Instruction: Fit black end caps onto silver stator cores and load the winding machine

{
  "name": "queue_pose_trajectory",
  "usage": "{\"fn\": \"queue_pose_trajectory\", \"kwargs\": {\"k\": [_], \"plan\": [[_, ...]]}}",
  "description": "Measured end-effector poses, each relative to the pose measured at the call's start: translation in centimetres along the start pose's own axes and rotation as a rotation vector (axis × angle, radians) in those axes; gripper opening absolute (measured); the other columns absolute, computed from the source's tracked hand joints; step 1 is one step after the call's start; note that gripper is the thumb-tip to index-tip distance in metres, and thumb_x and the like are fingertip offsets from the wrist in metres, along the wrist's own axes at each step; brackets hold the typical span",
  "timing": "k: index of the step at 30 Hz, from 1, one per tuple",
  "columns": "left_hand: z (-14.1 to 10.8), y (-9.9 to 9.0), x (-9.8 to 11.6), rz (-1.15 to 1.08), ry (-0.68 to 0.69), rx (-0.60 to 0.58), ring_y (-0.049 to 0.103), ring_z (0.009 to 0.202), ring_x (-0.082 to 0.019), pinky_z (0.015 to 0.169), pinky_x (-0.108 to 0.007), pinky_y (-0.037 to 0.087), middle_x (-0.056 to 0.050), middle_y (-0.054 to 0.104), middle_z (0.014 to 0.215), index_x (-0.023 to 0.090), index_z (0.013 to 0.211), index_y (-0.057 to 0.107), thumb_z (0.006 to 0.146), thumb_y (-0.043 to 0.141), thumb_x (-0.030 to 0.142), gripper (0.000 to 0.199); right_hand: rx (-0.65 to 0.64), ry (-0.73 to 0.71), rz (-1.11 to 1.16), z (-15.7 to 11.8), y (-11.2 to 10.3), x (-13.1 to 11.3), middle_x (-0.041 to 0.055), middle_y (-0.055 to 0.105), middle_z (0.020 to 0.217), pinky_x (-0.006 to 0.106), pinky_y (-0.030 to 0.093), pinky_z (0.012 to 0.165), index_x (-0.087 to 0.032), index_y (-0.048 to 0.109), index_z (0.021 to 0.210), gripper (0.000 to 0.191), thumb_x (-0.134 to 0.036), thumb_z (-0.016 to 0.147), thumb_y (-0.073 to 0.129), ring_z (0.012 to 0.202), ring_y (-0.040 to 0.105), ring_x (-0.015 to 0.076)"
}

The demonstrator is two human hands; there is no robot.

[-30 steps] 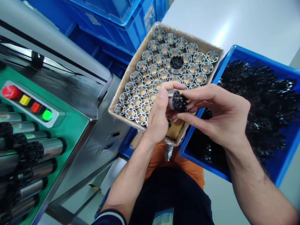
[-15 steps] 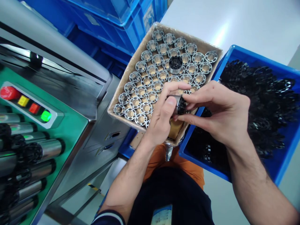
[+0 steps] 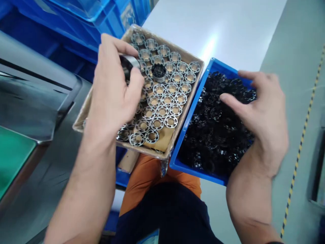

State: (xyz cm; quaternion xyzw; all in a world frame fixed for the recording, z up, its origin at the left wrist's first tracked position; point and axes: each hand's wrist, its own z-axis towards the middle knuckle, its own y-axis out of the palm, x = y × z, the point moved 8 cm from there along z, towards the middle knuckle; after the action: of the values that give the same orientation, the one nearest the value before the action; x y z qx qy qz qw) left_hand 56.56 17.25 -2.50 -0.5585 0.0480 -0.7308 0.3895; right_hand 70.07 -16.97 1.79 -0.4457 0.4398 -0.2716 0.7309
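My left hand [image 3: 114,81] is closed around a metal cylinder with a black end [image 3: 129,64], held over the left part of a cardboard box [image 3: 188,57]. Inside that box stand rows of slotted metal rings [image 3: 162,111]. One cylinder with a black plastic cap [image 3: 158,71] sits among them, higher than its neighbours. My right hand [image 3: 264,105] hovers above a blue bin [image 3: 177,166] full of loose black plastic parts [image 3: 215,125]. Its thumb and fingers are spread, with nothing between them.
Blue crates [image 3: 111,20] are stacked behind the box at upper left. A white table [image 3: 193,23] lies beyond it. On the left is a metal machine with a green surface [image 3: 15,159]. Yellow-black tape [image 3: 302,142] crosses the floor at right.
My hands have parted. The left has carried the cylinder leftward and up over the box; the right has let go of it and moved right over the blue bin. The view has turned right.
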Motion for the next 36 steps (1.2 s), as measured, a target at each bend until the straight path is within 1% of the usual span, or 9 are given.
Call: {"fn": "queue_pose_trajectory", "kwargs": {"k": [3,6,10,13,16,20,27,32,36], "plan": [[3.4,0.8,-2.5,0.195,-0.063,-0.190,0.061,0.150,-0.049,0.145,-0.081,0.044,-0.015,0.073,0.146,0.029,0.140,0.074,0.116,0.075,0.073,0.051,-0.174,0.040,-0.063,-0.3,3.2,1.8,0.0210,0.078,0.168,0.078,0.057,0.138,-0.028,0.085,0.168,0.084,-0.058,0.093,0.111,0.155,0.072,0.0516],[4.2,2.2,-4.0,0.276,-0.069,-0.361,0.062,0.144,-0.050,0.144,-0.087,0.043,-0.017,0.074,0.139,0.027,0.148,0.080,0.112,0.068,0.089,0.073,-0.170,0.049,-0.067,-0.6,5.2,1.6,0.0193,0.077,0.163,0.077,0.059,0.133,-0.028,0.090,0.157,0.075,-0.054,0.090,0.113,0.150,0.067,0.0516],[2.0,0.8,-2.7,0.287,-0.049,-0.293,0.063,0.145,-0.046,0.148,-0.087,0.043,-0.019,0.068,0.159,0.022,0.176,0.071,0.108,0.074,0.099,0.103,-0.099,0.043,-0.050,-0.7,5.1,1.0,0.0226,0.074,0.150,0.079,0.059,0.130,-0.026,0.093,0.148,0.069,-0.052,0.089,0.116,0.142,0.063,0.0511],[-1.3,-1.1,-0.2,0.289,-0.038,-0.244,0.070,0.136,-0.043,0.138,-0.075,0.056,-0.015,0.075,0.149,0.029,0.155,0.085,0.110,0.084,0.080,0.068,-0.103,0.030,-0.066,-0.8,4.9,0.8,0.0255,0.072,0.152,0.081,0.056,0.130,-0.023,0.093,0.144,0.069,-0.054,0.087,0.118,0.143,0.061,0.0536],[-5.3,-0.1,1.7,0.225,-0.034,-0.535,0.077,0.105,-0.034,0.104,-0.055,0.069,-0.007,0.081,0.111,0.031,0.124,0.094,0.106,0.085,0.057,0.033,-0.145,-0.011,-0.084,-1.0,5.3,0.6,0.0211,0.072,0.151,0.079,0.055,0.132,-0.026,0.090,0.149,0.081,-0.055,0.081,0.122,0.141,0.062,0.0511],[-7.9,1.4,2.6,0.401,-0.087,-0.764,0.082,0.104,-0.032,0.095,-0.047,0.068,-0.009,0.085,0.128,0.030,0.138,0.094,0.105,0.079,0.036,0.037,-0.226,-0.018,-0.156,-0.6,5.9,1.1,0.0174,0.071,0.150,0.076,0.054,0.134,-0.026,0.082,0.154,0.092,-0.049,0.075,0.125,0.138,0.063,0.0463],[-6.6,3.2,4.4,0.551,-0.089,-0.780,0.087,0.122,-0.038,0.111,-0.049,0.068,-0.012,0.091,0.126,0.025,0.120,0.095,0.104,0.075,0.014,0.027,-0.398,-0.047,-0.348,1.1,6.2,1.1,0.0241,0.067,0.153,0.074,0.063,0.119,-0.021,0.073,0.152,0.092,-0.065,0.083,0.116,0.136,0.063,0.0486],[-6.8,1.0,4.8,0.422,-0.049,-0.704,0.086,0.116,-0.036,0.111,-0.050,0.065,-0.012,0.089,0.115,0.023,0.128,0.095,0.110,0.078,0.020,0.025,-0.500,-0.114,-0.419,1.8,6.5,1.4,0.0249,0.067,0.153,0.076,0.062,0.123,-0.021,0.074,0.155,0.099,-0.069,0.079,0.116,0.139,0.066,0.0526],[-7.8,-1.7,4.4,-0.129,-0.175,-0.511,0.081,0.121,-0.030,0.113,-0.043,0.065,-0.008,0.081,0.124,0.024,0.119,0.094,0.099,0.096,0.031,0.021,-0.588,-0.151,-0.461,2.4,6.5,1.8,0.0212,0.069,0.158,0.069,0.066,0.120,-0.024,0.073,0.165,0.098,-0.059,0.083,0.114,0.133,0.073,0.0446]]}}
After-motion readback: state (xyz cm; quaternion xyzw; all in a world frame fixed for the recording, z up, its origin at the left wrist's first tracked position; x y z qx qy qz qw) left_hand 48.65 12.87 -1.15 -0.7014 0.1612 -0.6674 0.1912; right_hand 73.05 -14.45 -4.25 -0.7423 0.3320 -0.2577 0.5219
